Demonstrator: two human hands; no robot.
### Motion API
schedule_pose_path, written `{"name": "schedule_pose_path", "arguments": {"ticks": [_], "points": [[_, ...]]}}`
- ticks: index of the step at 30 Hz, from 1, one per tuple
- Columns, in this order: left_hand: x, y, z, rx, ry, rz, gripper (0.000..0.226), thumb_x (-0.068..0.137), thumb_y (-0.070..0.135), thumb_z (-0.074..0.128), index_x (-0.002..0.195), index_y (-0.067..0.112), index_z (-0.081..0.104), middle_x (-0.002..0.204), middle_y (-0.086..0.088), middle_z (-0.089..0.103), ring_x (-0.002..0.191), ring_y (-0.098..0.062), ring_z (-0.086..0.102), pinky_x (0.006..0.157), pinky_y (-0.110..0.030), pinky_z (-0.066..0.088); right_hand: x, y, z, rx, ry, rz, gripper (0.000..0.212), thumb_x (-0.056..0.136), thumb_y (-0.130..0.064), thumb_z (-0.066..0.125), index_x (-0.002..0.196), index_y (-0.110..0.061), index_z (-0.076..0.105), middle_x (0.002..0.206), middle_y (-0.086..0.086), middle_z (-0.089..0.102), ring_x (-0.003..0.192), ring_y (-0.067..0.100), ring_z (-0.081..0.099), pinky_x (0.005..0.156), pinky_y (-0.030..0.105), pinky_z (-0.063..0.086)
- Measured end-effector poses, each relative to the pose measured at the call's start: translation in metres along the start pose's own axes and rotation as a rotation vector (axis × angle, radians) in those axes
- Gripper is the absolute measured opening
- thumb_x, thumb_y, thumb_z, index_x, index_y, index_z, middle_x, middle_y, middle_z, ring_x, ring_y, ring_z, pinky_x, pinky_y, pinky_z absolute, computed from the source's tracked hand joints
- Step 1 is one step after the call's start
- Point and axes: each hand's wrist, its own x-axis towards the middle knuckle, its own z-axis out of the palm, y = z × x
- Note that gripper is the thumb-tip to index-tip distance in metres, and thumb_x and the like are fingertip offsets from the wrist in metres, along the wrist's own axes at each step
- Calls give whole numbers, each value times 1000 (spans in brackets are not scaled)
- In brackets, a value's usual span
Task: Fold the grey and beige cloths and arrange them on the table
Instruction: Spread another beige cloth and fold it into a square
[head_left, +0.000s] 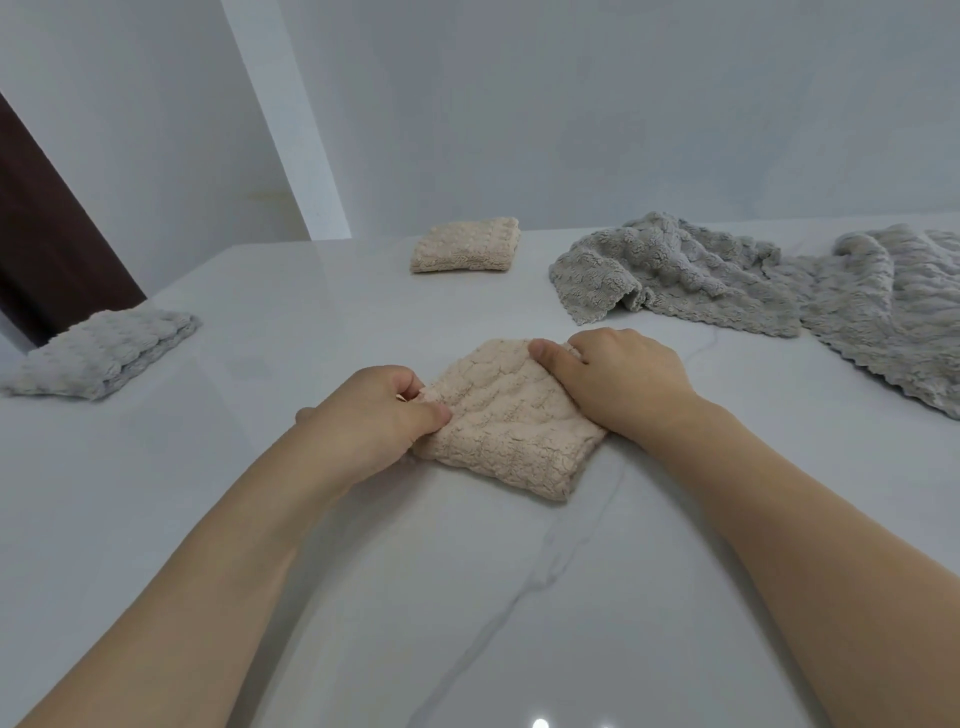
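Observation:
A folded beige cloth (511, 426) lies in the middle of the white table (311, 519). My left hand (371, 415) grips its left edge, thumb on top and fingers curled. My right hand (621, 382) holds its right edge, thumb pressed on the top corner. A second beige cloth (467, 246), folded, sits at the far middle. One grey cloth (104, 353) lies folded at the left. Two grey cloths lie crumpled and unfolded at the right, one (670, 270) nearer the middle and one (893, 306) by the right edge.
The table has a glossy marble-like top with grey veins. A white wall (571, 104) stands behind it. A dark brown panel (47, 223) shows past the table's left edge.

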Motion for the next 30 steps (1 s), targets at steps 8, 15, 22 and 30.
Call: {"name": "schedule_pose_path", "arguments": {"ticks": [8, 15, 22, 30], "points": [[-33, 16, 23, 550, 434, 392, 17, 86, 22, 41, 101, 26, 37, 102, 5, 39, 94, -20, 32, 81, -36, 22, -3, 3, -5, 100, -49, -46, 28, 95, -30, 33, 80, -15, 52, 85, 1, 55, 88, 26, 48, 71, 34, 33], [-58, 32, 66, 685, 337, 571, 44, 73, 73, 41, 83, 30, 46, 87, 11, 47, 86, -19, 42, 78, -40, 38, 3, 6, 3, 107, 10, -41, 29, 92, -36, 35, 77, -16, 50, 87, 3, 60, 89, 29, 53, 69, 35, 32], [-52, 37, 75, 782, 380, 530, 26, 71, 42, 37, 85, 22, 47, 83, 5, 49, 81, -22, 46, 67, -39, 38, 1, 2, 7, 49, 38, -59, 49, 95, -63, 25, 69, -23, 35, 101, 4, 64, 99, 27, 56, 73, 34, 31], [-47, 39, 77, 821, 232, 385, 36, 67, 33, 30, 99, 20, 40, 102, 4, 34, 103, -23, 38, 78, -37, 26, -1, -2, 7, -9, 56, -73, 39, 98, -56, 26, 84, -23, 41, 112, 9, 64, 106, 30, 56, 75, 36, 32]]}}
